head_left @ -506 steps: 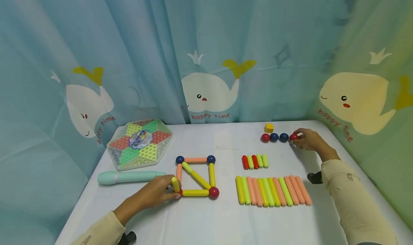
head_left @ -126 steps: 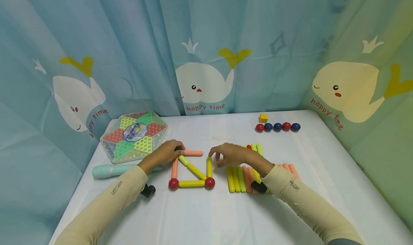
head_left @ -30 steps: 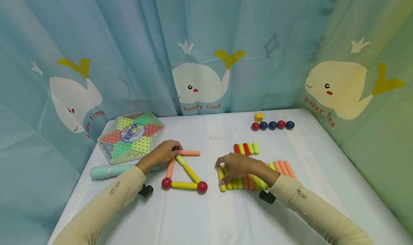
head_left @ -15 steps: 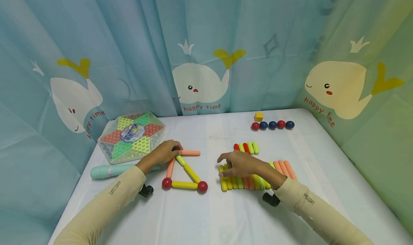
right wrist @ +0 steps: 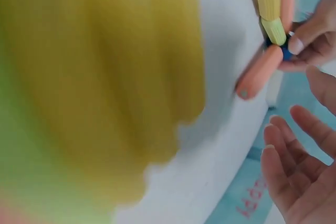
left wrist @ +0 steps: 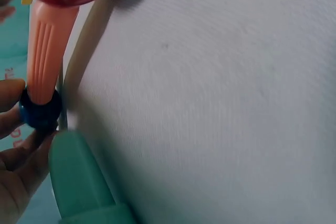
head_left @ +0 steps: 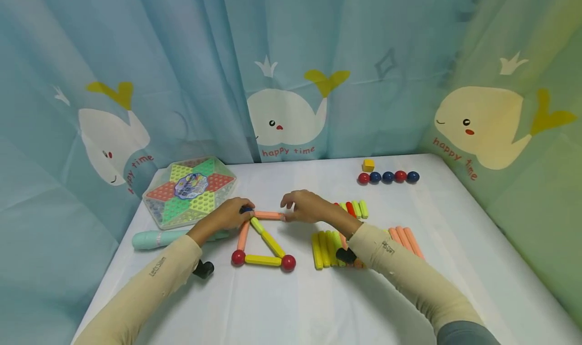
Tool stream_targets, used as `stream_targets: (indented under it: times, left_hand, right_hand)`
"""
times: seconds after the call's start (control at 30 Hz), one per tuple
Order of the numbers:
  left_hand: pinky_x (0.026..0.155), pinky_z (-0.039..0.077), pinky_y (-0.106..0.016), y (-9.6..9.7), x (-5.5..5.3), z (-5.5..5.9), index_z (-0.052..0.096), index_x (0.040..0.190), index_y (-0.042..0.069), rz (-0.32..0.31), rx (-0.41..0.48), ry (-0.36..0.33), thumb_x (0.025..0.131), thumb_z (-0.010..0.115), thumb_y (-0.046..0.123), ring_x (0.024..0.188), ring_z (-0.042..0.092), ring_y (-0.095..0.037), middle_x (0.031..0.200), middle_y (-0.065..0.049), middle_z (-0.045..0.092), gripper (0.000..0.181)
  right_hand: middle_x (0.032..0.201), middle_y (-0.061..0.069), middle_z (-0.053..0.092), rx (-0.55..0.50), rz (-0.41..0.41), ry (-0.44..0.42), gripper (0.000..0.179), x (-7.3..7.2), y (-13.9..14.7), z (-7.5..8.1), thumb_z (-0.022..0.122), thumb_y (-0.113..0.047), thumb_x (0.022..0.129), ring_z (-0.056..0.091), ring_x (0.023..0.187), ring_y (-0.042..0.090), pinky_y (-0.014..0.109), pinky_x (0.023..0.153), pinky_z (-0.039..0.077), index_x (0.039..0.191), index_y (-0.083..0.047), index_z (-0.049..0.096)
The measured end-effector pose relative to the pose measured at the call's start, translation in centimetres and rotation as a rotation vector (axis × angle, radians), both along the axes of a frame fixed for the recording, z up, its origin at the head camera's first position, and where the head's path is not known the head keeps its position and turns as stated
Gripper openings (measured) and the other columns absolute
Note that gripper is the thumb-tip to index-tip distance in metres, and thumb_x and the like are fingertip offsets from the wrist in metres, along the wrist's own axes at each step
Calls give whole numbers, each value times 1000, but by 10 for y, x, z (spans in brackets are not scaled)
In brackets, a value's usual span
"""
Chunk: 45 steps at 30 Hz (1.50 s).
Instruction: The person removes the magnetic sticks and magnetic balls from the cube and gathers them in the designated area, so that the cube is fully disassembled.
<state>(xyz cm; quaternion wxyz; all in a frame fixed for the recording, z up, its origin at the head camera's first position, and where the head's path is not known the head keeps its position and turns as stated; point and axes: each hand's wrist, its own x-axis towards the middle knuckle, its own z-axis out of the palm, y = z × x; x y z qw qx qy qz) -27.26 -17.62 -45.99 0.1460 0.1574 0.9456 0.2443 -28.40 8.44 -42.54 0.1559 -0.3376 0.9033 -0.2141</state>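
Observation:
My left hand [head_left: 229, 213] pinches a blue ball [left wrist: 39, 114] at the upper left corner of a magnetic stick-and-ball frame. From that ball an orange stick [head_left: 268, 215] points right, its far end joined to no ball. Another orange stick [head_left: 243, 236] runs down to a red ball [head_left: 238, 257]. A yellow stick [head_left: 263, 260] links this to a second red ball [head_left: 288, 262], and a short lime stick [head_left: 256, 225] plus a yellow stick [head_left: 273, 245] form the diagonal. Fingers spread, my right hand [head_left: 306, 206] is at the orange stick's free end, holding nothing in the right wrist view.
Under my right forearm lies a row of yellow, lime and orange sticks [head_left: 318, 251]. Short red and lime sticks [head_left: 356, 209] lie behind it. Further back are several balls [head_left: 388, 177] and a yellow cube [head_left: 368, 165]. A Chinese checkers box [head_left: 159, 208] and a mint-green microphone-shaped object [head_left: 147, 240] sit left.
Earlier, the frame's upper right blue ball and right-hand yellow stick went to the rows at right. Just now my right hand left the stick row for the orange stick's end; my left stays put.

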Motion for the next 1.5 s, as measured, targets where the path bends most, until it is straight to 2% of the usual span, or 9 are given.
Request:
stream_targets:
  times: [0.2,0.37,0.5,0.73,0.87,1.0,1.13,1.3,1.5]
  left_hand:
    - [101,49,-48,-6,-1,0,63,131,5,-5,20,0,104,56,21,117,62,-29,126,-13,66,32]
    - [99,50,-47,-7,-1,-2,64,129,3,-23,40,9,103,57,19,116,63,-29,124,-14,67,31]
    - [100,50,-46,-8,-1,-2,64,129,4,-2,40,3,103,58,20,116,63,-28,124,-12,67,31]
    - [101,50,-46,-6,-1,-3,64,129,4,-2,39,17,103,58,19,117,62,-27,124,-12,67,30]
    - [101,49,-46,-6,-2,-3,65,128,4,-15,49,28,102,59,18,117,62,-27,123,-13,68,30]
    - [99,51,-45,-6,-1,-5,66,126,3,-14,52,28,102,60,18,114,63,-26,121,-12,69,29]
    - [99,51,-44,-3,1,-4,66,126,4,3,33,29,102,60,19,113,64,-25,119,-11,69,28]
    - [100,51,-44,-1,3,-3,66,126,6,26,26,12,102,60,21,113,63,-24,121,-9,69,29]
    - [101,50,-45,-3,4,-2,66,128,7,27,24,8,103,59,22,116,62,-25,124,-10,67,30]
  right_hand:
    - [114,9,70,52,38,5,33,-18,-42,-13,75,-23,92,64,101,22,36,89,54,120,-7,69]
    - [98,2,70,125,20,-44,24,-30,-59,-26,77,-24,90,61,88,16,29,77,52,111,-13,71]
    - [91,-2,66,180,81,-87,25,-38,-62,-28,75,-26,92,57,81,13,25,71,48,116,-19,70]
    - [98,0,64,232,249,-118,33,-44,-58,-24,64,-25,100,56,87,14,28,81,47,132,-23,59]
    - [101,3,64,227,280,-136,30,-45,-57,-23,61,-23,101,57,90,17,33,87,48,130,-25,56]
    - [114,4,65,223,277,-161,30,-47,-53,-20,58,-18,101,58,97,17,36,94,49,129,-28,54]
    - [119,7,66,161,226,-172,35,-49,-39,-9,61,-14,98,60,99,19,36,91,51,129,-29,54]
    - [110,5,66,21,136,-178,37,-46,-6,9,67,-24,97,62,93,17,31,80,52,132,-26,55]
    - [98,6,65,-144,58,-161,47,-21,66,29,66,-22,97,59,77,19,31,70,52,142,-19,54]
